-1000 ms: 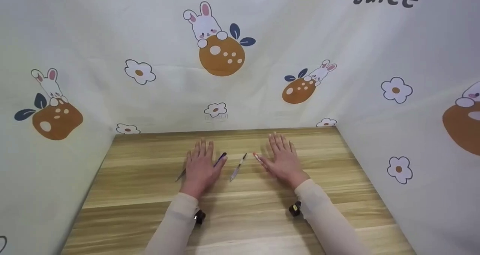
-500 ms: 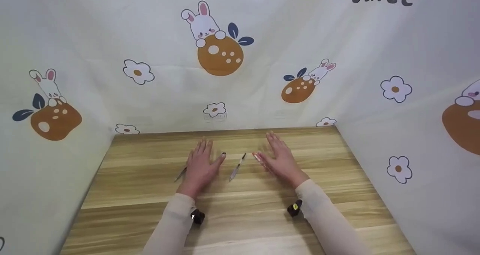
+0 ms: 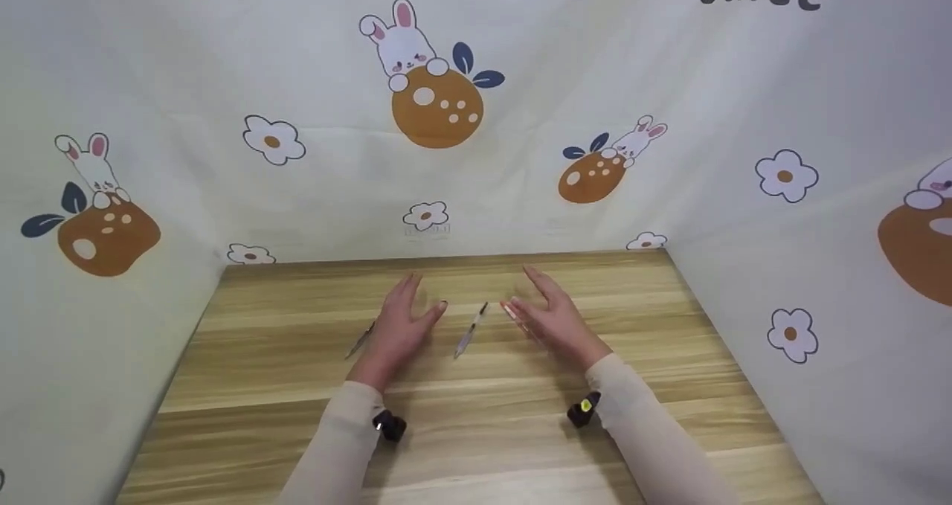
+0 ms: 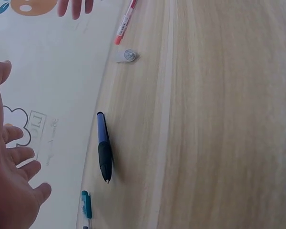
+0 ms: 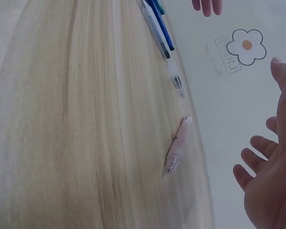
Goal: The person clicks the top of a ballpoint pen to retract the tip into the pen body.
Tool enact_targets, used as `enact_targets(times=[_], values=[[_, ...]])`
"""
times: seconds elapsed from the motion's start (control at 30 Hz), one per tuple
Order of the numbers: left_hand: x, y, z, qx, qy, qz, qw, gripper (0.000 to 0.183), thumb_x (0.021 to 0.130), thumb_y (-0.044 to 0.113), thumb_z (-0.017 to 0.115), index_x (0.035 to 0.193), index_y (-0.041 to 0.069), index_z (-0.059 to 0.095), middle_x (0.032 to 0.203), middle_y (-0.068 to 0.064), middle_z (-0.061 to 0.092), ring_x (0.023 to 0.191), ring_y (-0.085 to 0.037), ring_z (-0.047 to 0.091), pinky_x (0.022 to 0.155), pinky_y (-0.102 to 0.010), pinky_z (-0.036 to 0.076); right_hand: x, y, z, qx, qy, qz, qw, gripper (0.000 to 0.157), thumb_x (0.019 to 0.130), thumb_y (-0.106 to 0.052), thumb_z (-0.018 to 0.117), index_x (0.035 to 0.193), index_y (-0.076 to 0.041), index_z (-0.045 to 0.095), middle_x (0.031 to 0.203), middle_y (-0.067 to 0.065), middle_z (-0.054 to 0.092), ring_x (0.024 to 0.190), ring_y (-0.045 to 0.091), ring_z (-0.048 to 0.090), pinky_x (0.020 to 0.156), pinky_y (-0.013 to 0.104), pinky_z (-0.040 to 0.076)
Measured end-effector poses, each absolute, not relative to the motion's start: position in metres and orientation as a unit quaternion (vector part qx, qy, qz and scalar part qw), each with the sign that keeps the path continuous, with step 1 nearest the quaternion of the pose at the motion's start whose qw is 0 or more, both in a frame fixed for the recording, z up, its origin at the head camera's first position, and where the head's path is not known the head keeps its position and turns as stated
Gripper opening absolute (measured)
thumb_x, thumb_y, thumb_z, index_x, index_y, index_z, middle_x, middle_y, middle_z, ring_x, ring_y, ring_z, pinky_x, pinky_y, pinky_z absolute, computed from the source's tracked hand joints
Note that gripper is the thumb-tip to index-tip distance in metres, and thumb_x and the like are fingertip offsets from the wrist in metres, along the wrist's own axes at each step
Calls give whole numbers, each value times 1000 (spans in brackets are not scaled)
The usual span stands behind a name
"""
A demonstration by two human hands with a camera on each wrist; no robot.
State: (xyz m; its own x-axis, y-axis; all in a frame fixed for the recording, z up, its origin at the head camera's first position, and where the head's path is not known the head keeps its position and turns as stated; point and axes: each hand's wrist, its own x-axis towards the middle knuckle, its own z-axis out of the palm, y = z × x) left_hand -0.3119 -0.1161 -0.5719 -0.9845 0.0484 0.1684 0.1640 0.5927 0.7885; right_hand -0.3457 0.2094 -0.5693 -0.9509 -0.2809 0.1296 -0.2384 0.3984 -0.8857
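Note:
In the head view my left hand and right hand are tilted over the table, thumbs inward, fingers loosely extended and holding nothing. Between them lies a clear pen with a dark end. An orange-ended pen shows beside my right thumb, partly hidden. The tip of another pen pokes out left of my left hand. The left wrist view has a blue pen with a black grip, a teal pen and a red-ended pen. A pinkish pen lies near my right hand in the right wrist view.
The wooden table meets a pale cloth printed with rabbits, oranges and flowers at the back and both sides. A small black camera sits at each wrist, the left camera and the right camera.
Both hands have turned from palms down with spread fingers onto their outer sides, palms now facing inward. The pens stay where they were.

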Motion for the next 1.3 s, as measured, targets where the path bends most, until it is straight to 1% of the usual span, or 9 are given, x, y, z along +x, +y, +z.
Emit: enact_targets(times=[0.2,0.3,0.47,0.67,0.8,0.9,1.1,1.2,1.3], values=[[-310,-120,-572,-65,-876,-477,40,84,106,47,72,174,16,34,182,-14,24,167,-37,20,133,-61,19,-348,209,-571,-143,819,-556,21,79,104,-47,77,172,-27,41,176,6,38,158,45,37,126,61,36],[-312,-119,-571,-65,-865,-496,35,82,106,43,74,173,17,36,180,-14,28,164,-40,27,132,-61,25,-351,210,-571,-147,815,-561,3,77,104,-40,79,171,-20,44,172,10,44,156,40,42,125,59,38],[-313,-117,-569,-57,-837,-543,23,79,103,27,80,170,13,41,172,-16,40,156,-41,43,126,-59,38,-355,210,-572,-157,801,-578,-15,76,101,-24,84,167,-9,48,167,13,51,154,33,48,125,55,39],[-313,-118,-568,-55,-820,-570,10,76,101,19,82,167,10,45,169,-16,46,154,-40,45,126,-57,39,-356,208,-571,-143,786,-602,-6,79,96,-14,88,165,-8,50,165,10,54,154,32,48,124,53,41],[-313,-120,-567,-56,-819,-572,11,74,101,17,82,166,9,47,168,-15,48,154,-39,46,125,-57,39,-355,207,-571,-132,782,-609,-3,79,95,-12,88,165,-9,50,164,7,55,153,29,48,124,52,40],[-313,-121,-567,-58,-822,-566,17,73,101,15,82,165,7,48,167,-15,49,153,-37,46,126,-55,39,-355,205,-572,-133,784,-606,-4,79,96,-12,88,165,-8,50,165,9,55,152,29,48,124,53,39],[-311,-125,-564,-48,-830,-555,10,72,101,15,82,165,10,49,167,-15,48,153,-44,46,125,-58,39,-355,201,-572,-142,788,-599,-4,79,98,-11,86,166,-5,47,166,12,53,152,32,48,125,56,38],[-311,-127,-564,-46,-834,-550,5,72,101,16,81,165,11,48,167,-13,48,153,-43,45,125,-59,39,-353,198,-571,-137,785,-604,3,78,98,-12,85,166,-7,47,166,11,52,152,34,47,124,57,39],[-311,-130,-565,-50,-836,-546,8,73,100,15,81,165,10,48,167,-13,48,154,-38,45,126,-57,39,-352,194,-570,-131,784,-607,8,78,98,-19,87,166,-12,49,166,9,53,152,37,46,123,57,40]])
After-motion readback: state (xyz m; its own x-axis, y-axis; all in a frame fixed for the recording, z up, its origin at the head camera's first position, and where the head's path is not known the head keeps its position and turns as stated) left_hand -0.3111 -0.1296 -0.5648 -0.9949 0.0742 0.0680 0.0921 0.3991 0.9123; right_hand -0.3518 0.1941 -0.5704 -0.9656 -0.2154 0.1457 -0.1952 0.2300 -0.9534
